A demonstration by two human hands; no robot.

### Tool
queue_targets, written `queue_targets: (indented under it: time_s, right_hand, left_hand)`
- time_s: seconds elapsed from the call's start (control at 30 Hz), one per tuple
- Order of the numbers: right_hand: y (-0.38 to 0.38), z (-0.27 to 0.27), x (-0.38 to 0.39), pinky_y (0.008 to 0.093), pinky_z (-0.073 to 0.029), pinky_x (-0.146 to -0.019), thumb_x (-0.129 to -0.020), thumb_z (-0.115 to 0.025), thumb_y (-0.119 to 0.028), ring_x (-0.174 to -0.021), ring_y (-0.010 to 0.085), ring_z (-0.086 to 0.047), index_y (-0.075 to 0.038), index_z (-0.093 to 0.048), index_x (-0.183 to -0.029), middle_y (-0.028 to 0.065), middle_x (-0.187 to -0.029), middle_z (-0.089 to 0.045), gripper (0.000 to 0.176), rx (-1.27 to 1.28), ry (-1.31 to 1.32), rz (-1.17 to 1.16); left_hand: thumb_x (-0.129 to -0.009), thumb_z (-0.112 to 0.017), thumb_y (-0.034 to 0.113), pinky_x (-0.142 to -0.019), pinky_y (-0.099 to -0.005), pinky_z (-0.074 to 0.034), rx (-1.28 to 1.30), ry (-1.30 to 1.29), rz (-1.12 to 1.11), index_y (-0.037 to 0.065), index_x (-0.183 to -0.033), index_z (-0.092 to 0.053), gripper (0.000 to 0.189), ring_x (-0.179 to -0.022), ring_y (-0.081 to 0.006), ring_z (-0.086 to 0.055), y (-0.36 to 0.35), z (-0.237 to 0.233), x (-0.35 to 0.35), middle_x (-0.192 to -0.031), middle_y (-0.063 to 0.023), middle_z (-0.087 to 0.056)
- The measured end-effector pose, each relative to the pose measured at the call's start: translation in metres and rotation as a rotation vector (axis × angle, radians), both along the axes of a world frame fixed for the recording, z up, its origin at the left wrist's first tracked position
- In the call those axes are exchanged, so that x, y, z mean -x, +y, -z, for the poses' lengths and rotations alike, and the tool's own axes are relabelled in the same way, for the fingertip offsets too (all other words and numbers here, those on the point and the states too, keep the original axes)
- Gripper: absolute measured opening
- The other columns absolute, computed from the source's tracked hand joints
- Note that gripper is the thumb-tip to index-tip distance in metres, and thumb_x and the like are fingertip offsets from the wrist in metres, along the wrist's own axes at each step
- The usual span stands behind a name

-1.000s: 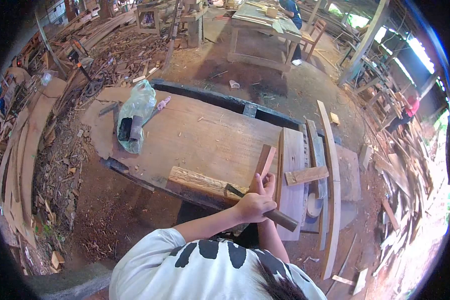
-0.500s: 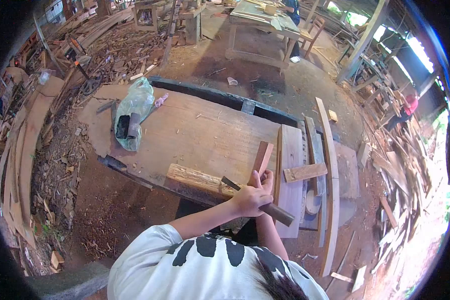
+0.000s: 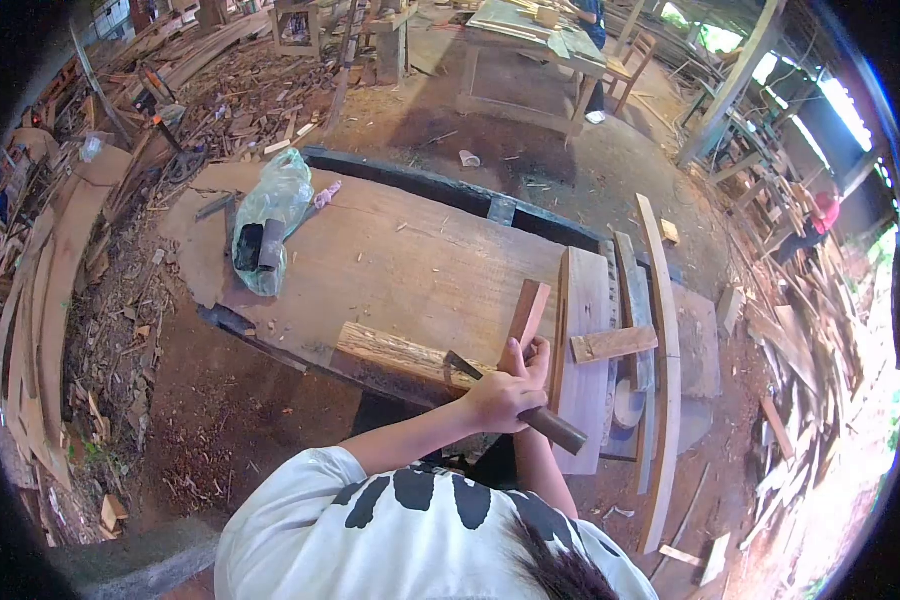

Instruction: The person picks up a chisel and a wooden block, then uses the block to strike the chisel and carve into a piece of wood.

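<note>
My left hand (image 3: 498,402) is closed round a chisel (image 3: 564,430). Its dark blade points up and left over a carved light-wood piece (image 3: 405,352), and its brown handle sticks out to the lower right. Just beyond, my right hand (image 3: 536,364) has its thumb and bent fingers at the near end of a reddish wooden block (image 3: 530,308). Part of that hand is hidden behind the left one. The carved piece lies on a broad wooden workbench top (image 3: 420,250), its right end under my hands.
On the bench's left lies a green plastic bag (image 3: 282,190) with dark cylindrical things. Planks (image 3: 580,360), a short wood piece (image 3: 615,344) and a long strip (image 3: 660,380) lie at the right. Scrap wood (image 3: 810,350) covers the floor beyond. Other people are in the background.
The view has shifted slightly, so the bench and things appear a little to the right. Both hands keep nearly the same pose and hold.
</note>
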State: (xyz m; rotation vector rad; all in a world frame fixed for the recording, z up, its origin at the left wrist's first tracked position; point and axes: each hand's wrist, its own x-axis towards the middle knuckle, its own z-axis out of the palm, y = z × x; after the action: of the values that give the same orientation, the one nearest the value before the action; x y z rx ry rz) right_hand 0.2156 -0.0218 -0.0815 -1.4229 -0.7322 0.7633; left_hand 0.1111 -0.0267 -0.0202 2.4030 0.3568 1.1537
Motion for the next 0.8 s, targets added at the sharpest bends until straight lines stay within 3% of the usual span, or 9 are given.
queue_targets:
  time_s: [0.33, 0.6, 0.8]
  right_hand:
    - [-0.001, -0.002, 0.000, 0.0265, -0.040, -0.065, -0.086, -0.075, -0.022, -0.076, 0.0110, -0.047, -0.002, -0.052, -0.106, 0.0013, -0.081, -0.054, 0.036, -0.078, -0.014, -0.017]
    - [0.000, 0.002, 0.000, 0.0243, -0.040, -0.060, -0.087, -0.076, -0.020, -0.070, 0.0076, -0.048, -0.001, -0.051, -0.109, 0.0014, -0.082, -0.057, 0.038, -0.098, 0.114, -0.047]
    - [0.003, 0.012, -0.003, 0.0259, -0.042, -0.063, -0.086, -0.076, -0.021, -0.075, 0.0095, -0.049, -0.001, -0.051, -0.109, 0.0027, -0.084, -0.057, 0.039, -0.094, 0.041, -0.016]
  left_hand:
    - [-0.068, -0.075, 0.013, -0.058, -0.0381, -0.054, -0.020, 0.007, 0.002, 0.012, -0.081, -0.060, 0.020, -0.067, -0.0249, -0.068, -0.002, 0.000, 0.001, -0.071, -0.0040, -0.062]
    - [-0.065, -0.075, 0.013, -0.059, -0.0386, -0.054, -0.022, -0.010, 0.012, 0.013, -0.083, -0.062, 0.022, -0.068, -0.0242, -0.068, -0.004, -0.001, 0.004, -0.075, -0.0040, -0.064]
    - [-0.065, -0.075, 0.014, -0.058, -0.0378, -0.053, -0.048, 0.011, 0.017, 0.013, -0.082, -0.062, 0.022, -0.068, -0.0240, -0.068, -0.003, -0.001, 0.006, -0.076, -0.0039, -0.064]
